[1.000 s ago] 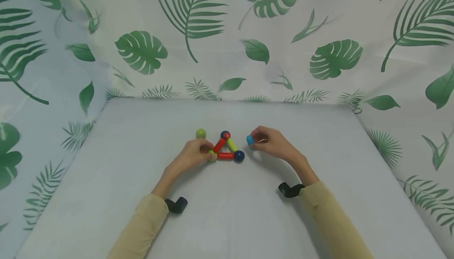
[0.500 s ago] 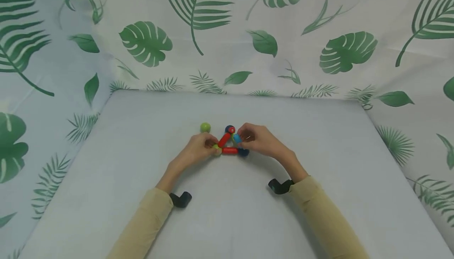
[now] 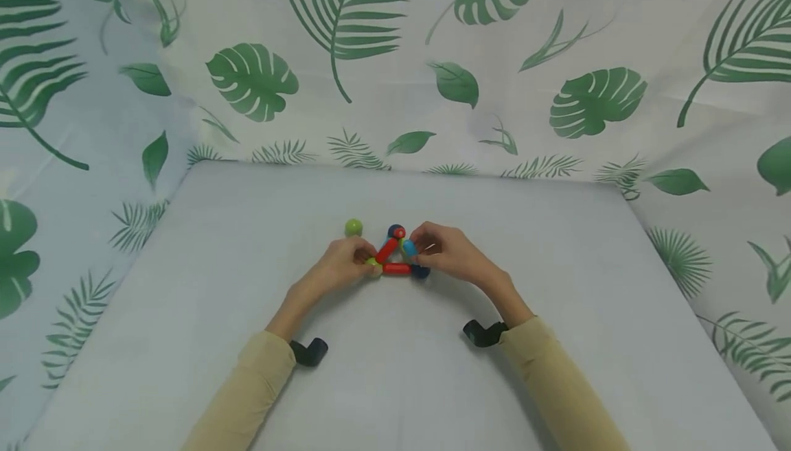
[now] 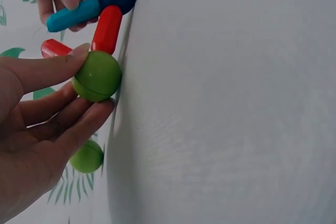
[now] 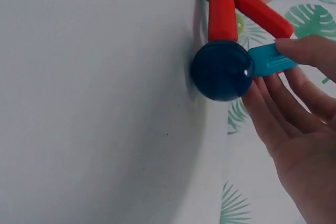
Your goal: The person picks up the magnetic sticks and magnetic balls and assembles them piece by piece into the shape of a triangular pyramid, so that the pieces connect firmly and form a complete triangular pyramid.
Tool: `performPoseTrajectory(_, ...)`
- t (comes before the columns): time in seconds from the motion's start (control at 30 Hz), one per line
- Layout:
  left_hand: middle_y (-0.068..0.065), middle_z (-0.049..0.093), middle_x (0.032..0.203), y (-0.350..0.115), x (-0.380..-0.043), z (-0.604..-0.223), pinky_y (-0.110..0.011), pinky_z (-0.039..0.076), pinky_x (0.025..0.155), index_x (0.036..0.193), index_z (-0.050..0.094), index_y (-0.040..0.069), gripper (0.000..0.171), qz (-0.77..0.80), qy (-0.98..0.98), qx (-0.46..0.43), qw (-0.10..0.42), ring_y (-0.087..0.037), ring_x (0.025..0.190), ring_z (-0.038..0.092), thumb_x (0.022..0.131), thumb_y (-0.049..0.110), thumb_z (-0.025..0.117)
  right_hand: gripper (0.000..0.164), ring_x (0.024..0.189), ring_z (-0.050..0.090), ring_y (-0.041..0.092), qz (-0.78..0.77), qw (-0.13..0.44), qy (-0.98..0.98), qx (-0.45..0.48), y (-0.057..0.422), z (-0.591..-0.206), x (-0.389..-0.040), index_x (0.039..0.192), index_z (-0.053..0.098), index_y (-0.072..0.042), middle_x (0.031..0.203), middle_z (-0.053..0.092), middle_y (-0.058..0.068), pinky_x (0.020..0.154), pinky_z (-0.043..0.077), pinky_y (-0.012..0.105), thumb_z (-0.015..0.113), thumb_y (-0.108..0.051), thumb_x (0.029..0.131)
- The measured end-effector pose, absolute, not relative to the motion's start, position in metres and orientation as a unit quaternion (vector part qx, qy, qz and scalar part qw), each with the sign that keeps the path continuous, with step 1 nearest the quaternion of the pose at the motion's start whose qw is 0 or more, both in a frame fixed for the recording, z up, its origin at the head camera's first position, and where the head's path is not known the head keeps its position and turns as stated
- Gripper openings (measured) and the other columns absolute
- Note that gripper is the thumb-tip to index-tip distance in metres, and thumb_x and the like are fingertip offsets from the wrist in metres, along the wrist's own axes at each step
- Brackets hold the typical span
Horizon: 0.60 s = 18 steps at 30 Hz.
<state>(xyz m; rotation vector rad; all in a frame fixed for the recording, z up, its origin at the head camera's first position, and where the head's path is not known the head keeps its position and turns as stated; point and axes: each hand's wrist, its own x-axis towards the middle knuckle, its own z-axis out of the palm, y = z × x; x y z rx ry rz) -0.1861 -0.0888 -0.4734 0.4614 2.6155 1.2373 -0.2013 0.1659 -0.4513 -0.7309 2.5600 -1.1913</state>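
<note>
In the head view, magnetic balls and sticks form a triangle on the table. My left hand (image 3: 340, 266) pinches the green ball (image 4: 98, 76) at its left corner between thumb and fingers. From this ball one red stick (image 5: 223, 17) runs to a dark blue ball (image 5: 223, 71), and another red stick (image 3: 387, 250) slants to the far corner, where a stick's red end (image 3: 399, 233) shows at a second dark blue ball (image 3: 392, 230). My right hand (image 3: 454, 252) pinches a light blue stick (image 5: 269, 60), one end touching the right dark blue ball. The yellow-green side stick is mostly hidden.
A loose green ball (image 3: 353, 227) lies behind my left hand. The white table (image 3: 395, 375) ends at a leaf-printed cloth (image 3: 371, 114) at the back and sides. Black wrist cameras (image 3: 311, 353) sit at both cuffs.
My right hand has moved left with the light blue stick, from beside the triangle to its right dark blue ball. My left hand keeps its hold on the green ball.
</note>
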Motion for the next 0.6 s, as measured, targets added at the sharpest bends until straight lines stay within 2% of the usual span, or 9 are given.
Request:
performPoseTrajectory(0.3,-0.008,0.069,0.100,-0.092,-0.180,-0.478,-0.035,0.056,0.086,0.110,0.071,0.002,0.026,0.392,0.899,0.158,0.113,-0.019,0.092,0.062,0.087,0.010,0.081,0.033,0.105,0.066,0.021,-0.409,0.170,0.872,-0.208,0.174,-0.461,-0.193,0.114,0.066,-0.011,0.109,0.070,0.004,0.091,0.057,0.038,0.082,-0.025,0.088)
performPoseTrajectory(0.6,-0.008,0.069,0.102,-0.091,-0.176,-0.472,-0.033,0.056,0.083,0.111,0.070,0.002,0.029,0.386,0.903,0.164,0.091,-0.019,0.092,0.063,0.087,0.011,0.082,0.033,0.101,0.065,0.018,-0.379,0.176,0.885,-0.206,0.179,-0.468,-0.191,0.112,0.066,-0.010,0.105,0.071,0.004,0.089,0.055,0.035,0.083,-0.024,0.087)
